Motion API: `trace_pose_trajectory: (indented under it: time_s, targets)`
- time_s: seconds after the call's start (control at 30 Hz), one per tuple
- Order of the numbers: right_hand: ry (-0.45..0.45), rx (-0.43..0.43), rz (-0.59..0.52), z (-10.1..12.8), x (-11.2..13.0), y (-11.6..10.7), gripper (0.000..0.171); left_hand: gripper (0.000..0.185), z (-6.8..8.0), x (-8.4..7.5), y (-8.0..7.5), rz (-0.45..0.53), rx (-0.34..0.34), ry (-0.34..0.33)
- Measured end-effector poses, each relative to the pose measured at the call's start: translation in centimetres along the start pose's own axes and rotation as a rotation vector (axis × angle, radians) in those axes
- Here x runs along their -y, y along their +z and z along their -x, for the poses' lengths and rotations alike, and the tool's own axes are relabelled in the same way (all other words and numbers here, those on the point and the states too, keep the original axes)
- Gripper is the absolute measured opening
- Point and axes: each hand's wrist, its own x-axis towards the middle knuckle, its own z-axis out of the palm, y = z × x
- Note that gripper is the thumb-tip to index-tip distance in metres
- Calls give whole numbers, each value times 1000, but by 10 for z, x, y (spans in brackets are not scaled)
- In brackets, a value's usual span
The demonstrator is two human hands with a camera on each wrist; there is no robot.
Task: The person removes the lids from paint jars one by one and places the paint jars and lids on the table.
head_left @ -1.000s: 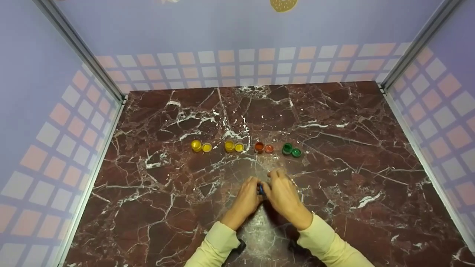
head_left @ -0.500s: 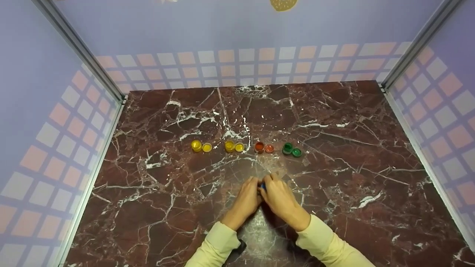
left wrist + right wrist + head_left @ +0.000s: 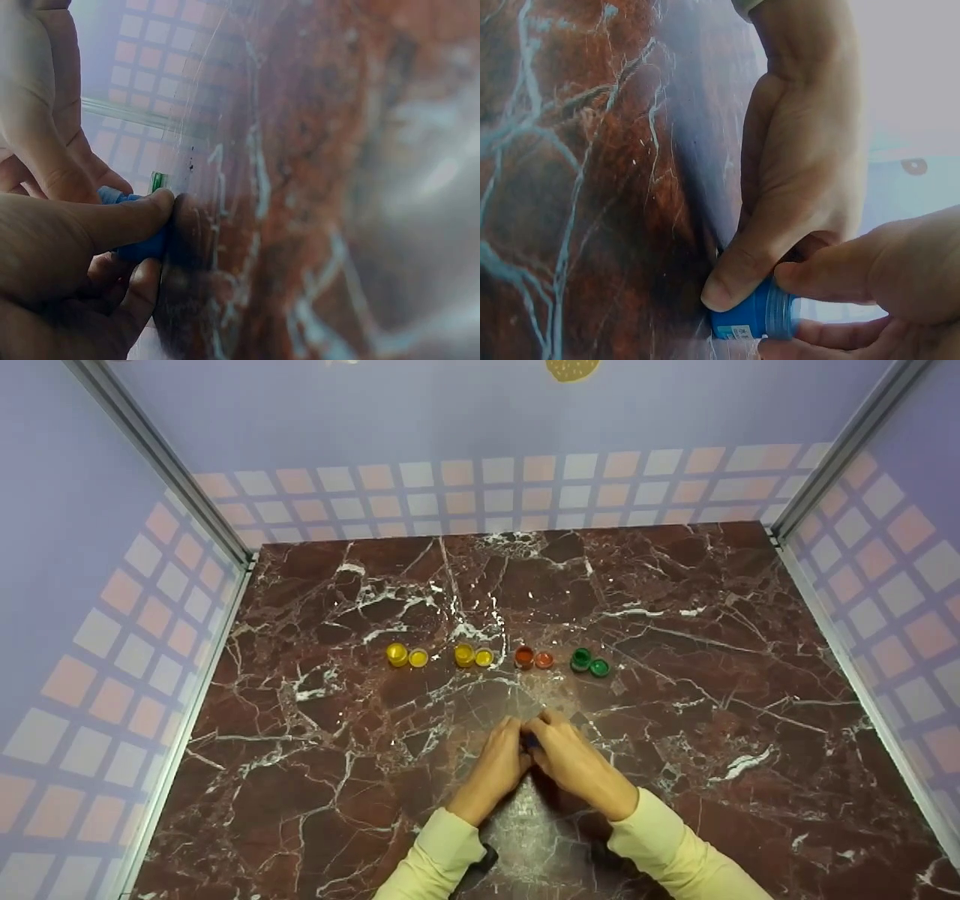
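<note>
Four pots (image 3: 524,658) sit uncapped in a row; nearer the person, both hands' fingers (image 3: 739,274) pinch the blue pot (image 3: 746,315), lid seemingly on.

Both hands sit close together in the lower middle of the head view. The left hand (image 3: 496,765) and the right hand (image 3: 576,763) meet at the fingertips, fingers curled in and pinching. Two pale yellow sleeves (image 3: 439,859) run down to the bottom edge.
</note>
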Motion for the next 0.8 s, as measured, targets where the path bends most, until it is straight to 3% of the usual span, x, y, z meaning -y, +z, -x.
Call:
trace_pose_trajectory:
  time_s: [0.17, 0.63, 0.8]
  targets:
    - [50, 26, -125, 1, -8, -2, 30, 29, 0, -2, 1, 7, -4, -29]
    - [216, -69, -419, 18, -28, 4, 35, 37, -1, -4, 3, 53, -2, -73]
    - [280, -104, -529, 23, -30, 8, 36, 37, 0, -6, 5, 50, -28, -56]
